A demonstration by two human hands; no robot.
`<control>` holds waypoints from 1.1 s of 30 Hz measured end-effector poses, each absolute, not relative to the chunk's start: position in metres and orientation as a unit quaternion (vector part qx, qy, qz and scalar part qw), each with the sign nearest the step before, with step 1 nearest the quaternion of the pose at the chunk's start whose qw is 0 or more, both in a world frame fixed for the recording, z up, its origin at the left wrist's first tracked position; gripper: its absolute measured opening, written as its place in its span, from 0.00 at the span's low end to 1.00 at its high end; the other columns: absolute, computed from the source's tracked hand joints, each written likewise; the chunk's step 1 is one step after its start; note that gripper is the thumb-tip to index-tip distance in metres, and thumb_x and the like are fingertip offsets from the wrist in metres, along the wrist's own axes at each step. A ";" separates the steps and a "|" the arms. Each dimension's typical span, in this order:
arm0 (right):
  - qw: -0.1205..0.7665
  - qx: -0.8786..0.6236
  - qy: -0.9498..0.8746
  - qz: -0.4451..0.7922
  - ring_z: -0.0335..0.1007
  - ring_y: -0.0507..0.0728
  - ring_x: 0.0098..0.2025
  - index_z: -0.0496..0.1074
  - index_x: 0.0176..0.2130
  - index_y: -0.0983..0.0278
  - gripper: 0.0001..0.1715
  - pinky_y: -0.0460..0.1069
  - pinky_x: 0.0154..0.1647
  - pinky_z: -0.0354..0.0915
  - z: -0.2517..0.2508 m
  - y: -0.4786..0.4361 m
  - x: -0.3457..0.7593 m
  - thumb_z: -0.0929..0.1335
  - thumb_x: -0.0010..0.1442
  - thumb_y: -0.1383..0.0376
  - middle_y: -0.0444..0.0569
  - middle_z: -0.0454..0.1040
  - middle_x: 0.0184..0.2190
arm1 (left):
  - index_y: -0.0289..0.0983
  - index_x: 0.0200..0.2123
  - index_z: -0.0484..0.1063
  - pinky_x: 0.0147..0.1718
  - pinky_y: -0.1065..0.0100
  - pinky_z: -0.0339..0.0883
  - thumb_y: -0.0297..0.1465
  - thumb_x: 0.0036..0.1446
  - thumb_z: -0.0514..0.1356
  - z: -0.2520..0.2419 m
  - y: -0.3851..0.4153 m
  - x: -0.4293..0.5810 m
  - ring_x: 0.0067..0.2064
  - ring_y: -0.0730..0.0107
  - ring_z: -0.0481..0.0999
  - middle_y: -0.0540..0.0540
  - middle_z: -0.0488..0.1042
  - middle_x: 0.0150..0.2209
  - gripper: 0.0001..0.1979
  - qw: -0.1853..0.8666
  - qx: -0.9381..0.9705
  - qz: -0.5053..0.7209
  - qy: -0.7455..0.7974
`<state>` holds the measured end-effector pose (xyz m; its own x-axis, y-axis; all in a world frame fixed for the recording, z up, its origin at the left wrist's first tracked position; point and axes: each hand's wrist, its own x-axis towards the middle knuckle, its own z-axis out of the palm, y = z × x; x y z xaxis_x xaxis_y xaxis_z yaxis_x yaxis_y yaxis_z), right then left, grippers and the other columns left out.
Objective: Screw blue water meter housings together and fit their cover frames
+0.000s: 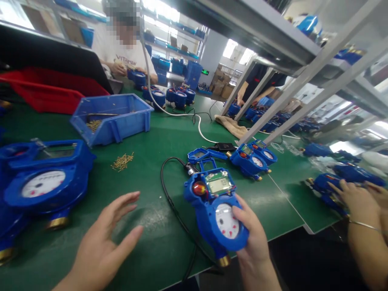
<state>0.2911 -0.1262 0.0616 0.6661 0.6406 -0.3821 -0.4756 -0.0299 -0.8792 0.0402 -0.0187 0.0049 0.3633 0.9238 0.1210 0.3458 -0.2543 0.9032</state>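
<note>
My right hand (253,232) grips a blue water meter (203,220) by its right side, thumb beside the white dial. The meter's top housing is uncovered, showing a circuit board with a display (218,185) and a round orange-red part (199,188). Just above it lies a blue cover frame (207,165). Over the green table my left hand (104,238) is open, fingers apart and holding nothing. A black cable (172,206) runs between the left hand and the meter. Beyond the left hand is a small pile of brass screws (122,161).
More blue meters stand at the left (45,182) and right (251,161). A blue bin (121,121) with screws and a red bin (54,91) sit at the back left. Metal shelf posts (298,81) rise at right. Co-workers' hands (359,202) handle a meter at far right.
</note>
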 end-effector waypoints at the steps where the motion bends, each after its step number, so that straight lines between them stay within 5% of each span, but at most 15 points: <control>1: 0.687 -0.576 -0.059 0.440 0.75 0.61 0.34 0.68 0.47 0.64 0.35 0.53 0.36 0.68 0.059 -0.120 0.272 0.74 0.37 0.64 0.51 0.78 0.36 | 0.46 0.57 0.53 0.50 0.52 0.66 0.38 0.55 0.56 0.012 -0.018 0.045 0.53 0.54 0.70 0.42 0.64 0.57 0.26 0.441 0.714 0.340 0.424; 6: 0.669 -0.494 -0.071 0.551 0.73 0.64 0.43 0.68 0.48 0.64 0.35 0.56 0.47 0.66 0.038 -0.091 0.198 0.75 0.38 0.64 0.52 0.76 0.43 | 0.41 0.59 0.50 0.55 0.50 0.59 0.44 0.47 0.62 0.032 -0.002 0.046 0.58 0.49 0.63 0.38 0.59 0.60 0.38 0.499 0.701 0.299 0.413; 11: 0.645 -0.504 -0.085 0.568 0.73 0.63 0.42 0.65 0.50 0.61 0.35 0.56 0.44 0.67 0.023 -0.080 0.161 0.74 0.41 0.63 0.50 0.74 0.44 | 0.38 0.53 0.56 0.46 0.58 0.68 0.41 0.43 0.65 0.028 0.017 0.028 0.46 0.55 0.74 0.41 0.71 0.48 0.35 0.582 0.631 0.285 0.426; 16: 0.606 -0.532 -0.129 0.577 0.71 0.63 0.45 0.61 0.52 0.59 0.36 0.57 0.48 0.65 0.021 -0.080 0.156 0.73 0.45 0.60 0.51 0.73 0.47 | 0.38 0.50 0.58 0.43 0.61 0.68 0.35 0.41 0.66 0.021 0.024 0.016 0.44 0.58 0.74 0.43 0.72 0.46 0.32 0.645 0.605 0.278 0.376; 22: 0.534 -0.611 -0.257 0.525 0.55 0.61 0.60 0.57 0.55 0.59 0.40 0.56 0.60 0.51 0.042 -0.053 0.176 0.73 0.46 0.57 0.52 0.59 0.59 | 0.40 0.49 0.58 0.43 0.60 0.69 0.36 0.41 0.66 0.024 0.029 0.015 0.44 0.57 0.74 0.44 0.71 0.47 0.32 0.654 0.614 0.252 0.362; 27: 0.430 -0.664 -0.297 0.534 0.69 0.59 0.42 0.59 0.54 0.60 0.40 0.55 0.45 0.63 0.061 -0.020 0.174 0.71 0.42 0.67 0.49 0.71 0.44 | 0.40 0.49 0.58 0.40 0.62 0.68 0.35 0.41 0.65 0.027 0.032 0.016 0.42 0.59 0.74 0.45 0.70 0.45 0.31 0.641 0.632 0.234 0.367; 33: 0.418 -0.670 -0.281 0.545 0.67 0.54 0.30 0.63 0.41 0.61 0.28 0.50 0.33 0.64 0.060 -0.007 0.170 0.72 0.38 0.66 0.42 0.71 0.29 | 0.39 0.49 0.59 0.41 0.61 0.67 0.34 0.42 0.64 0.029 0.033 0.019 0.42 0.60 0.72 0.45 0.68 0.44 0.29 0.611 0.660 0.238 0.367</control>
